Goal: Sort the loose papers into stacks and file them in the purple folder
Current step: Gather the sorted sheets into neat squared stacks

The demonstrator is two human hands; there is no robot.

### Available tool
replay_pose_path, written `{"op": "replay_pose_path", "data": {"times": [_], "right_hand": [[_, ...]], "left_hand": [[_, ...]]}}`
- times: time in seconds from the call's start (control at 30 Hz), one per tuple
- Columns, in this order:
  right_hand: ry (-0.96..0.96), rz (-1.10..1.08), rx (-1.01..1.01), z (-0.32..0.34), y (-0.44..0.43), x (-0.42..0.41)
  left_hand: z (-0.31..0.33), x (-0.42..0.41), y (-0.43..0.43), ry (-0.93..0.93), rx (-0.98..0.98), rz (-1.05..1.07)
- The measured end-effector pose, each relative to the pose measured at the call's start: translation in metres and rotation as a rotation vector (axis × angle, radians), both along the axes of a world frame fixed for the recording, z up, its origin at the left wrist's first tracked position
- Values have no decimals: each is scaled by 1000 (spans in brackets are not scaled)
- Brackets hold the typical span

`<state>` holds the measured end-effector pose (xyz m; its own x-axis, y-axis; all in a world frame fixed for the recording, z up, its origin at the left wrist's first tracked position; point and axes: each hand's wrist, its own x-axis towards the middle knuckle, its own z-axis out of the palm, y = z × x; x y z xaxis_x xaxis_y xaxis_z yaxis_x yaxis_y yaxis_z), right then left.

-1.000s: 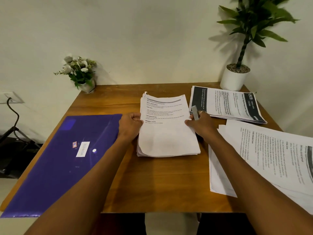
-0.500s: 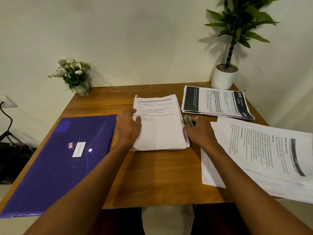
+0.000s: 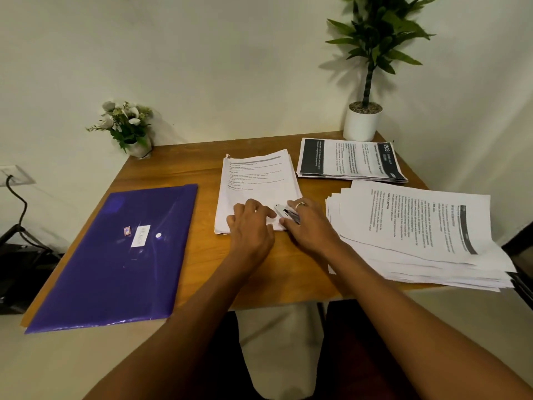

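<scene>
Midway through sorting, a left hand presses flat-fingered on the white middle stack while the right hand grips a small silver tool of unclear kind. The purple plastic folder lies closed at left on the brown wooden table, contents unseen; a fanned white pile and a black-banded pile await filing.
</scene>
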<state>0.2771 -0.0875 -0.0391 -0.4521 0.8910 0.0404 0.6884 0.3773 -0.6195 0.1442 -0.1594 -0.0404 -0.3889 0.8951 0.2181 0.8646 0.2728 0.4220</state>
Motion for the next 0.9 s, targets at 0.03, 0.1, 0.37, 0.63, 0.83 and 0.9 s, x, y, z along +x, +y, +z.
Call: {"op": "replay_pose_path", "data": {"times": [0.03, 0.1, 0.37, 0.63, 0.83, 0.9], "right_hand": [[5, -18, 24, 2, 0, 7], [-41, -69, 106, 5, 4, 26], [-42, -467, 213, 1, 31, 141], [-82, -765, 220, -3, 33, 231], [-45, -899, -55, -9, 47, 274], [21, -889, -40, -12, 51, 275]], "left_hand": [[-2, 4, -2, -7, -10, -21], [-5, 13, -4, -26, -20, -65], [-5, 79, 24, -55, 52, -303], [-7, 161, 63, -9, -208, -619], [-16, 172, 70, -22, -286, -571], [-15, 172, 69, -35, -278, -555]]}}
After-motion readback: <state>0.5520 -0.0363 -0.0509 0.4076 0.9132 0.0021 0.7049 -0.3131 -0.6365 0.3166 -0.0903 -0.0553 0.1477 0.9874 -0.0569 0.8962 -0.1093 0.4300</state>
